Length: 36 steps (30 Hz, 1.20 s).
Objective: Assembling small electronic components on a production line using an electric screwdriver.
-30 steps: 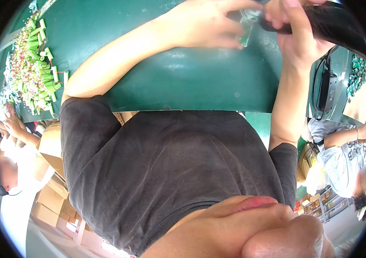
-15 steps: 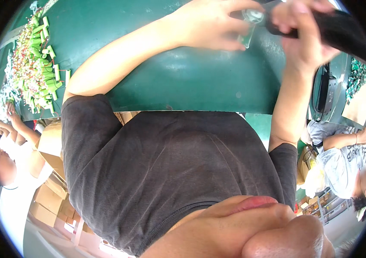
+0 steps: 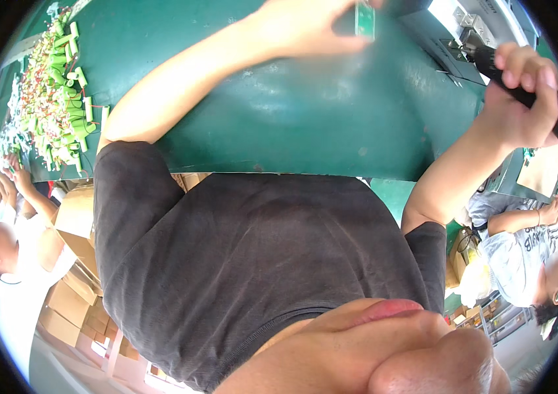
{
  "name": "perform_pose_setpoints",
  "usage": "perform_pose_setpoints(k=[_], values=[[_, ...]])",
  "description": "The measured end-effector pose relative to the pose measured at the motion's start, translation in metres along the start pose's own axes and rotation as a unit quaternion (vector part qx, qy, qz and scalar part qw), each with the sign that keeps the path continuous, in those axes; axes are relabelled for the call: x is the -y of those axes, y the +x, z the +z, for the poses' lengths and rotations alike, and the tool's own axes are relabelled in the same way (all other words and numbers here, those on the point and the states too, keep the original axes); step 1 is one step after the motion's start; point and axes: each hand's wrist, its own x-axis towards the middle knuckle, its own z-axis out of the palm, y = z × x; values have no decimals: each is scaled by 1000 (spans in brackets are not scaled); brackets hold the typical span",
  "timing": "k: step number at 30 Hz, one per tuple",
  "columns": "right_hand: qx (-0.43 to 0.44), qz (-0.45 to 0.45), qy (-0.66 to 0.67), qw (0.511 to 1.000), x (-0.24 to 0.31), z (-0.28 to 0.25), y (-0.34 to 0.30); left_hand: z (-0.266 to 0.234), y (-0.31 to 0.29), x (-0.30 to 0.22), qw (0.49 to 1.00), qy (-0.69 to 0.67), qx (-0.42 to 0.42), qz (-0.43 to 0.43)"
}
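Observation:
At the far middle of the table, my left hand (image 3: 305, 29) pinches a small green circuit board (image 3: 365, 22) between thumb and fingers. The top edge of the view cuts off part of that hand. Over at the far right, my right hand (image 3: 525, 95) is wrapped round a black, long-handled tool (image 3: 512, 82). Its front end points away from me, close to a grey metal device (image 3: 479, 29). I cannot make out the exact kind of tool.
Green cylindrical parts with red wires (image 3: 62, 105) are heaped on the left of the green table (image 3: 279, 125). A person in white (image 3: 29, 262) sits at the left, another in a grey shirt (image 3: 522, 249) at the right. Cardboard boxes (image 3: 72, 305) stand behind me.
My right hand has swung right with the black tool, away from the circuit board. My left hand has shifted slightly up with the board. The grey device is now uncovered.

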Motion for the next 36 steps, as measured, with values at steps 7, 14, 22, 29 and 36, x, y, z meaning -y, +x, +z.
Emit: perform_pose_setpoints(k=[7, 14, 22, 29, 36], values=[[119, 4, 110, 987, -14, 66, -32, -52, 44, 56, 989, 99, -78, -77], [146, 89, -143, 975, -44, 101, -57, -65, 80, 173, 959, 227, -66, -156], [156, -13, -136, 978, -50, 73, -58, 68, 194, 200, 991, 81, -17, 103], [101, 49, 9, 994, -69, 77, -76, 81, 193, 191, 987, 161, 12, -17], [-27, -71, 187, 979, -19, 78, -37, 0, 109, 82, 982, 183, -45, 4]])
